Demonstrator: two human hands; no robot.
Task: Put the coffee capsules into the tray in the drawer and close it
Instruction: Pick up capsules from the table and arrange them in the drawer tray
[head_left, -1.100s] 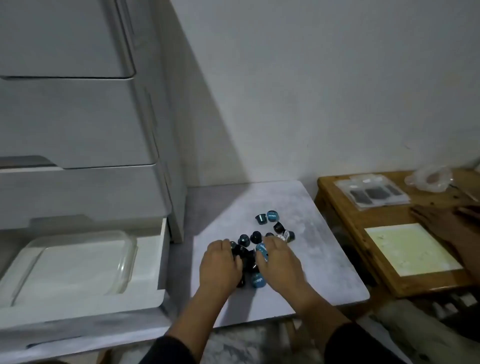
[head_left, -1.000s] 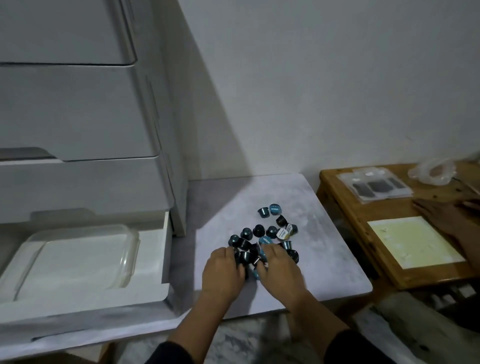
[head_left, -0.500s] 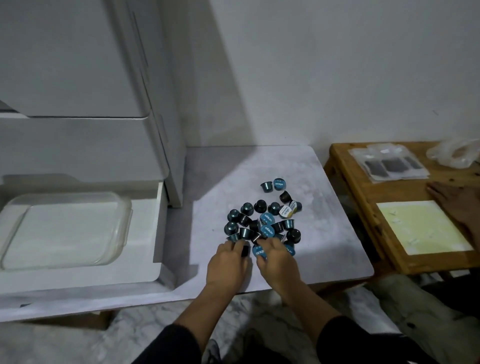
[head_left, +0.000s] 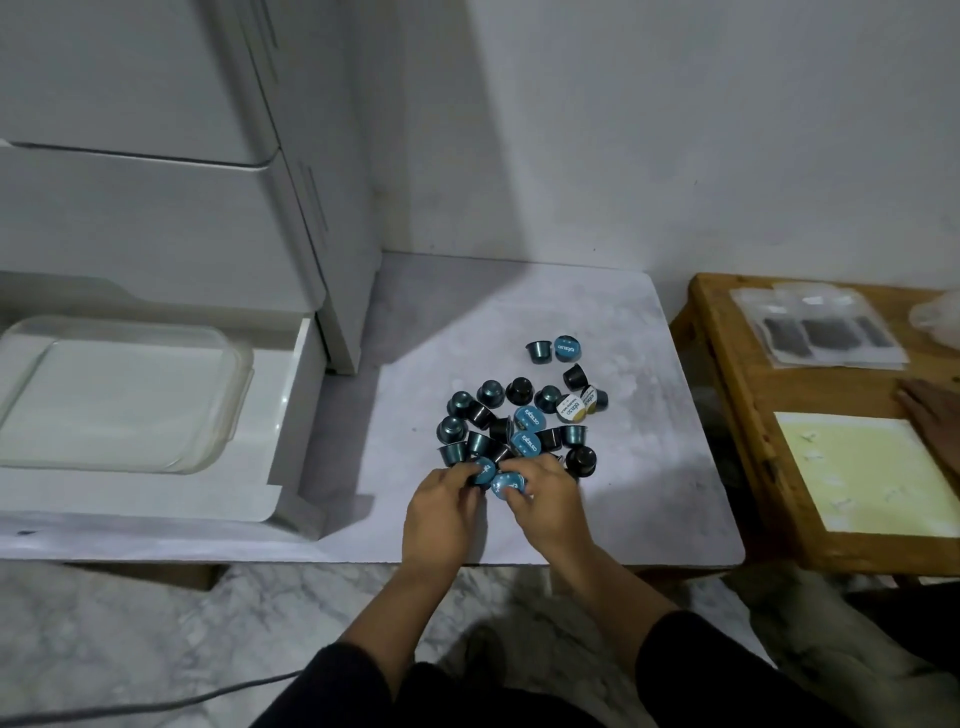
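Note:
A pile of several coffee capsules (head_left: 519, 421), dark teal with blue or white lids, lies on a pale marbled board (head_left: 623, 493). My left hand (head_left: 441, 512) and my right hand (head_left: 550, 506) rest side by side at the pile's near edge. Their fingers curl around blue-lidded capsules: the left on one (head_left: 484, 470), the right on another (head_left: 508, 484). To the left, the lowest drawer (head_left: 280, 457) of a white cabinet stands open. A clear plastic tray (head_left: 234, 395) sits inside it with nothing in it.
The cabinet's upper drawers (head_left: 156, 218) are shut. A wooden table (head_left: 737, 415) on the right carries a yellow sheet (head_left: 862, 473) and a plastic packet (head_left: 818, 332); another person's hand (head_left: 935, 415) rests there. A white wall stands behind. A cable (head_left: 156, 704) crosses the marbled floor.
The camera has tilted downward, so the scene has shifted up in view. Both hands drew back to the near edge of the pile and closed around blue-lidded capsules.

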